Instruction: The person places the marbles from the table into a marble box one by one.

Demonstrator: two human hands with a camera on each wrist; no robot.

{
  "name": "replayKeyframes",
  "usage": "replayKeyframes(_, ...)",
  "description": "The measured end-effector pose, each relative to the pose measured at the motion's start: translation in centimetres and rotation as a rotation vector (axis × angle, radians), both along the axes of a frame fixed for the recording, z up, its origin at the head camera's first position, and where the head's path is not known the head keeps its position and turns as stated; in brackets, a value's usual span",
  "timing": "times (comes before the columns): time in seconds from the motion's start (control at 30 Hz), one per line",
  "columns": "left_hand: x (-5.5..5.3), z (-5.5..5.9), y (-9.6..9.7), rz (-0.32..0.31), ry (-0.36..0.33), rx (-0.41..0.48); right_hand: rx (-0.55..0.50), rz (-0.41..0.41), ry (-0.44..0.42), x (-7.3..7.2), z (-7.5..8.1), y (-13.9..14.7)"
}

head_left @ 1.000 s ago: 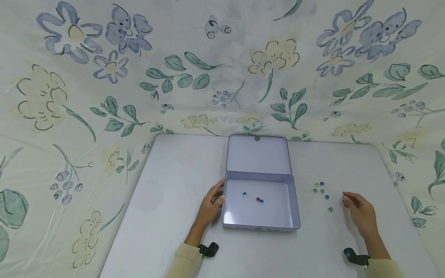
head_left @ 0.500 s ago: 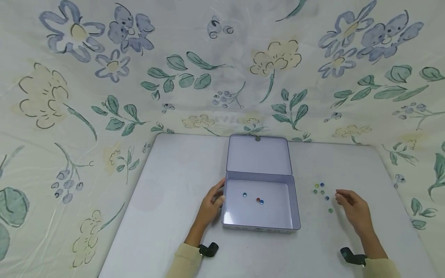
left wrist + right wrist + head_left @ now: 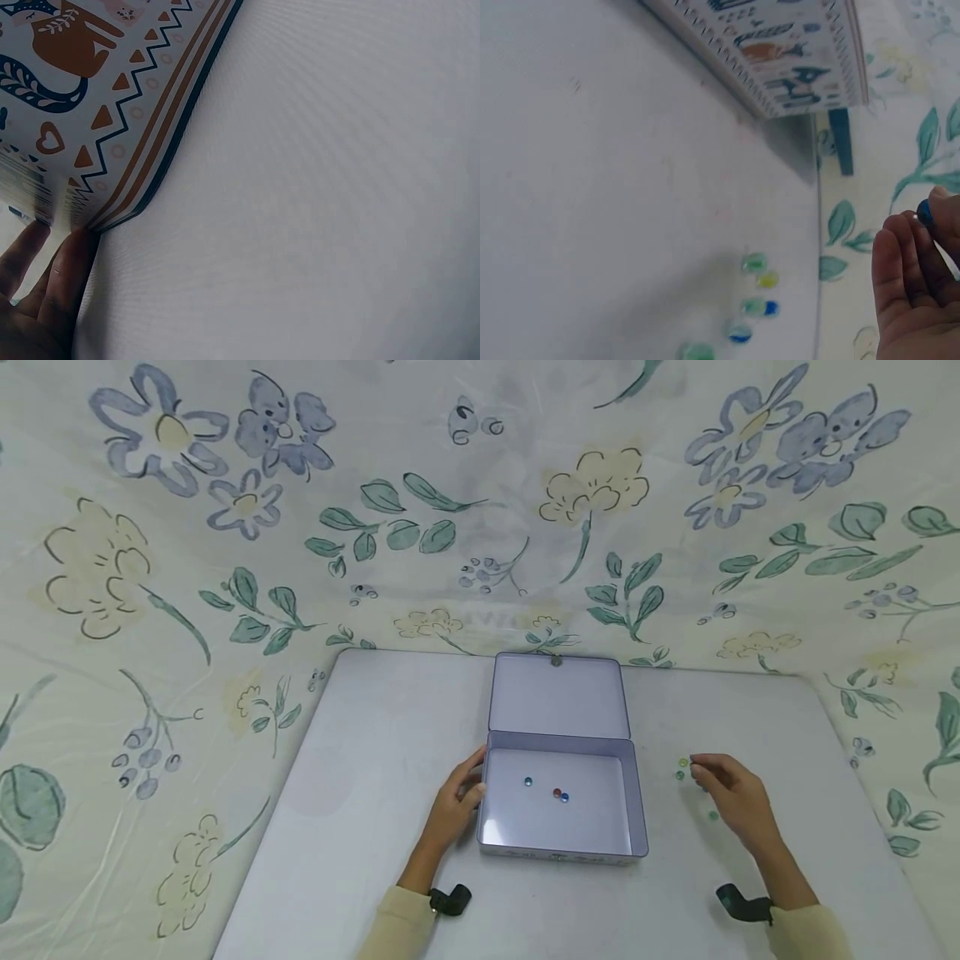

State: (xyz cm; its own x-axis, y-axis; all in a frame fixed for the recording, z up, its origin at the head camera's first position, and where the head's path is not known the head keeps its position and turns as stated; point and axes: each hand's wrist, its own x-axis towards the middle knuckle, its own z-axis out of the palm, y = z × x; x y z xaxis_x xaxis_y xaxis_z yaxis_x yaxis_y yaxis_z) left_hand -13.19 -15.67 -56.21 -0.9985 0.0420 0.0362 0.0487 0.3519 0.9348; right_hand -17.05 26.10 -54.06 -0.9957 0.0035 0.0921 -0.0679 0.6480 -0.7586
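An open metal tin (image 3: pixel 564 852) stands on the table, holding a light blue marble (image 3: pixel 528 782), a red marble (image 3: pixel 557 793) and a blue marble (image 3: pixel 565 797). My left hand (image 3: pixel 453 797) rests against the tin's left wall, its fingertips touching the patterned side in the left wrist view. To the right of the tin, my right hand (image 3: pixel 738 802) pinches a blue marble (image 3: pixel 925 213) between thumb and fingertips. It is above several loose marbles, among them a yellow marble (image 3: pixel 767 280), a green marble (image 3: pixel 754 262) and a blue-and-clear marble (image 3: pixel 739 333). In the head view this hand hides some of them.
The tin's lid (image 3: pixel 558 697) is folded back toward the far table edge. Floral cloth (image 3: pixel 420 568) hangs behind the white table (image 3: pixel 360 760) and along its sides. Each wrist wears a black camera, such as the one on the right wrist (image 3: pixel 742 903).
My right hand has moved left over the loose marbles, covering part of the group. The left hand stays at the tin, and the three marbles inside lie as before.
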Motion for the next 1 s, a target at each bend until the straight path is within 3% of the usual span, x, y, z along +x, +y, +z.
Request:
replayKeyframes(0.47,0.1,-0.3,-0.2,-0.006,-0.003,0.011,-0.031,0.226,0.110,-1.7,2.0,-4.6)
replayKeyframes(0.77,0.3,-0.3,-0.4,-0.017,-0.027,0.014,-0.011,0.288,0.138,-2.6,2.6,-7.7)
replayKeyframes(0.87,0.1,-0.9,-0.4,-0.008,-0.022,0.011,-0.011,0.313,0.155,-3.0,3.0,-8.5)
replayKeyframes(1.0,-0.4,-2.8,-0.5,0.018,-0.018,0.016,-0.028,0.351,0.173,-3.5,3.2,-9.6)
